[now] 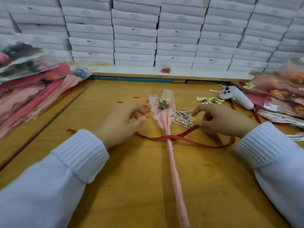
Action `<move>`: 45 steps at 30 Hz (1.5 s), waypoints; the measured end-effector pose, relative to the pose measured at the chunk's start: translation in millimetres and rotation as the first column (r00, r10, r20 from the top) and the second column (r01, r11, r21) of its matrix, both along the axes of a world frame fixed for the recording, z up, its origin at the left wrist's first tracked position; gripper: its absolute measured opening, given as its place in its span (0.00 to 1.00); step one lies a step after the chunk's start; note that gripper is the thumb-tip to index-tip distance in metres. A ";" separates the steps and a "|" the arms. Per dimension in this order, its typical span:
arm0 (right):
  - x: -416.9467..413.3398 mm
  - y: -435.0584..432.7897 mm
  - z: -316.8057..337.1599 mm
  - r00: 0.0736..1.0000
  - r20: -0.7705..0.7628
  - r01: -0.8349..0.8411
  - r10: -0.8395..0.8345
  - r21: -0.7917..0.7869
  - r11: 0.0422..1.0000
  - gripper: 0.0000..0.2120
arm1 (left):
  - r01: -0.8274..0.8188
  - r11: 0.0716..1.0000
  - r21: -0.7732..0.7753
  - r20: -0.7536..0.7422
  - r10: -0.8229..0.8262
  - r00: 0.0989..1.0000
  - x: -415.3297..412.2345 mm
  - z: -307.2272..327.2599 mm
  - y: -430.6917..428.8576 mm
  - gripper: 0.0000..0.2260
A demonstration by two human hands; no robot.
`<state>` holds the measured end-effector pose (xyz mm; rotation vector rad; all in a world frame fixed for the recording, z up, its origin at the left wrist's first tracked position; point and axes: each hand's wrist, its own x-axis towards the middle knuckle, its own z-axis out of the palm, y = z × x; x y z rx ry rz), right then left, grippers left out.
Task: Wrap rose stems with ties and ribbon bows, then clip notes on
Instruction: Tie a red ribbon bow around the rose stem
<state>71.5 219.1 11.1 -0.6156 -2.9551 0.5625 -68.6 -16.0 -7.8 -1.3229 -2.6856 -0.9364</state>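
Observation:
A single wrapped rose in pink paper lies lengthwise on the wooden table, its long pink stem pointing toward me. A red ribbon crosses over the stem just below the wrap. My right hand pinches the ribbon's right strand beside a pile of silver twist ties. My left hand hovers left of the rose with fingers curled, near scattered red paper clips; whether it holds anything is unclear. Small yellow notes lie at the right.
A white glue gun lies at the right, next to finished wrapped roses. More wrapped roses are piled at the left. Stacked white boxes form a wall behind, with a small bag of red clips on the ledge.

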 end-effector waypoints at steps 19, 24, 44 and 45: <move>19.5 45.9 16.2 0.726 -0.165 0.670 -0.668 0.388 0.633 0.22 | 0.206 0.977 -0.057 0.125 -0.198 0.972 21.2 -10.8 15.6 0.04; 1.1 -4.2 14.9 0.937 -0.209 0.249 -0.280 -0.161 0.955 0.07 | 0.230 0.973 -0.015 0.162 -0.225 0.961 25.2 -10.7 15.8 0.04; -20.8 -67.9 -9.8 0.995 0.029 0.100 -0.100 -0.528 0.844 0.11 | 0.304 0.946 0.109 0.214 -0.321 0.923 34.5 -10.7 18.6 0.05; -22.2 -68.9 -10.5 0.995 0.027 0.099 -0.100 -0.528 0.843 0.10 | 0.308 0.944 0.117 0.215 -0.327 0.920 35.1 -10.8 18.7 0.06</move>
